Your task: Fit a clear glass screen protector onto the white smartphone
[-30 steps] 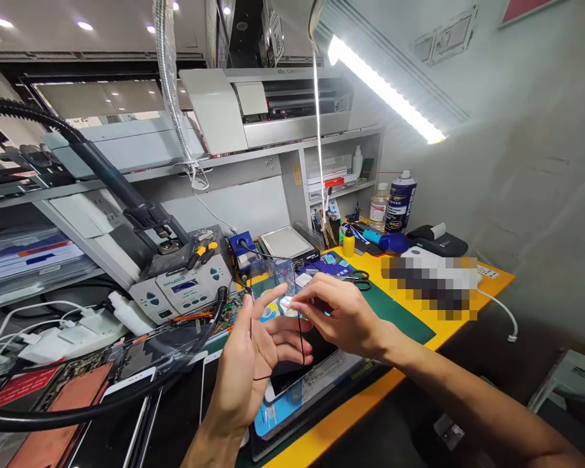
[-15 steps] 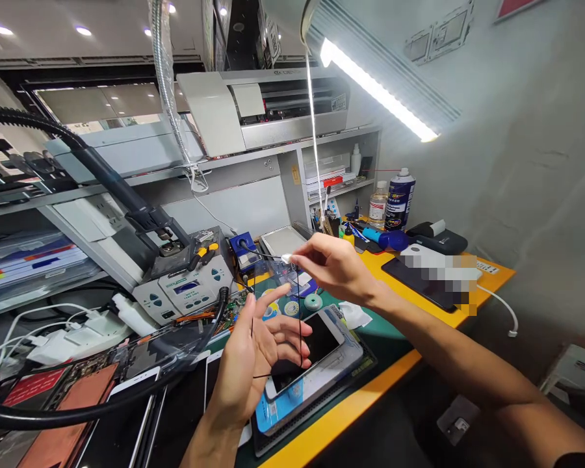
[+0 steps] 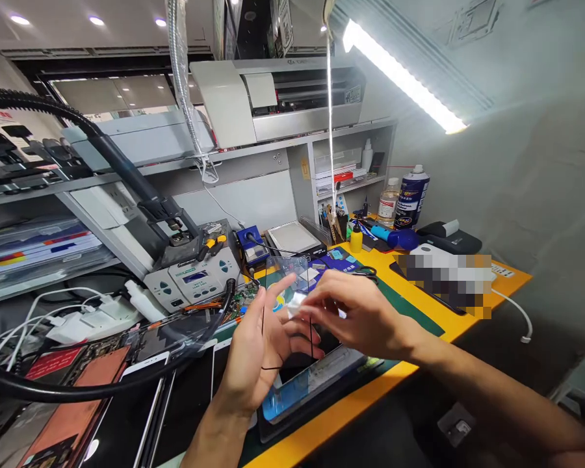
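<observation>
My left hand [image 3: 251,361], palm up, holds a clear sheet with thin black edges [image 3: 311,338], which looks like a glass screen protector. Its thumb and fingers are around the sheet's sides. My right hand [image 3: 355,312] pinches a small white wipe [image 3: 297,303] over the sheet, close to the left fingers. Whether the wipe touches the sheet, I cannot tell. Beneath the hands lies a phone with a dark screen [image 3: 292,369], partly hidden, on a blue and grey box [image 3: 285,402].
A rework station [image 3: 195,279] with a black hose stands left of the hands. Several phones [image 3: 131,409] lie at the lower left. Spray can [image 3: 412,197], yellow bottle [image 3: 355,238] and card reader [image 3: 449,237] stand toward the right back. A bright lamp [image 3: 404,78] hangs above.
My right hand has moved down with the white wipe, from above the left fingers to over the sheet. My left hand keeps its hold. The view has shifted slightly.
</observation>
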{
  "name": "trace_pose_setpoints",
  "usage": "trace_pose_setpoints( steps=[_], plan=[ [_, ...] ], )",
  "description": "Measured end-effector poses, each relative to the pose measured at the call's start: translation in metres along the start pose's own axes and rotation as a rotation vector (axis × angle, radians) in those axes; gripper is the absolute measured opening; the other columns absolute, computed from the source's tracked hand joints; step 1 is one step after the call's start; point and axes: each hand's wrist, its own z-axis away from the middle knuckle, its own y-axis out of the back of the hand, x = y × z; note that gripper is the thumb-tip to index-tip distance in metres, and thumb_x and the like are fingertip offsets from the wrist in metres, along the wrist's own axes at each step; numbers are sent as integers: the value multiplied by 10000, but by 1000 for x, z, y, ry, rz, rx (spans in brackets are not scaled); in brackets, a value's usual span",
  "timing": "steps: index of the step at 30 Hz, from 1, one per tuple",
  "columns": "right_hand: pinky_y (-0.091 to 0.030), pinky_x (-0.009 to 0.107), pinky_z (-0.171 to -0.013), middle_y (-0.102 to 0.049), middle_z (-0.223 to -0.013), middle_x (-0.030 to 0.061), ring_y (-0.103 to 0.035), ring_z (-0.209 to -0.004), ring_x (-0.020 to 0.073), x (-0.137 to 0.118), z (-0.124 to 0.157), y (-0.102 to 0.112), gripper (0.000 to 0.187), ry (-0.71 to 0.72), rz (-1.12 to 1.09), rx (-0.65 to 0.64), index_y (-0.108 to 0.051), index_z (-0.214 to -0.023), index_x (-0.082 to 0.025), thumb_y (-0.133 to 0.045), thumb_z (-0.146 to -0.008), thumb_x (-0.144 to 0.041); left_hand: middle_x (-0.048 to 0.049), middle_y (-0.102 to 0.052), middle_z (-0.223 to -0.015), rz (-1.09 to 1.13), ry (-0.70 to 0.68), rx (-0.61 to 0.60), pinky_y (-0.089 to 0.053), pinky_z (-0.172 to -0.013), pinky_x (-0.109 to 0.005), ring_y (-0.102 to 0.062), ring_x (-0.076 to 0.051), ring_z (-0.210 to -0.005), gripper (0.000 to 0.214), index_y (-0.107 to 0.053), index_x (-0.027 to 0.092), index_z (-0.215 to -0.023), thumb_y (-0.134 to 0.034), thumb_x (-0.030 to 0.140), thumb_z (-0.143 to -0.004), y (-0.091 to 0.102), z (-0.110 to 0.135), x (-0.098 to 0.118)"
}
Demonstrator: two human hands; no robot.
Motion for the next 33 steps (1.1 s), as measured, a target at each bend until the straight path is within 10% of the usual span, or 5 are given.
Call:
trace_pose_setpoints(
  steps=[7,27,33],
  plan=[
    [-384,253,-537,-609,-722,18,-513,-594,125,-4,9,-19,99,183,231,-114,-657,-864,-174,-595,-941,-176,-72,-664,-814,43,1,35,-556,-576,-303,-649,-181,-631,518,-434,191,-1503,-311,421,-1055,2,0,-1],
    [-412,233,-507,-679,-663,6,-531,-538,101,39,-39,5,164,-383,-56,168,-719,-795,-154,-699,-895,-281,-127,-687,-846,-31,51,0,-564,-602,-417,-685,-262,-672,605,-265,180,-1570,-256,472,-1041,2,-2,1],
    [-460,243,-616,-683,-765,27,-593,-668,126,3,-11,-16,113,78,75,-131,-661,-837,-166,-643,-937,-215,-77,-680,-784,22,24,-43,-580,-610,-425,-695,-259,-663,563,-328,193,-1563,-282,420,-1051,6,-3,-4]
  ],
)
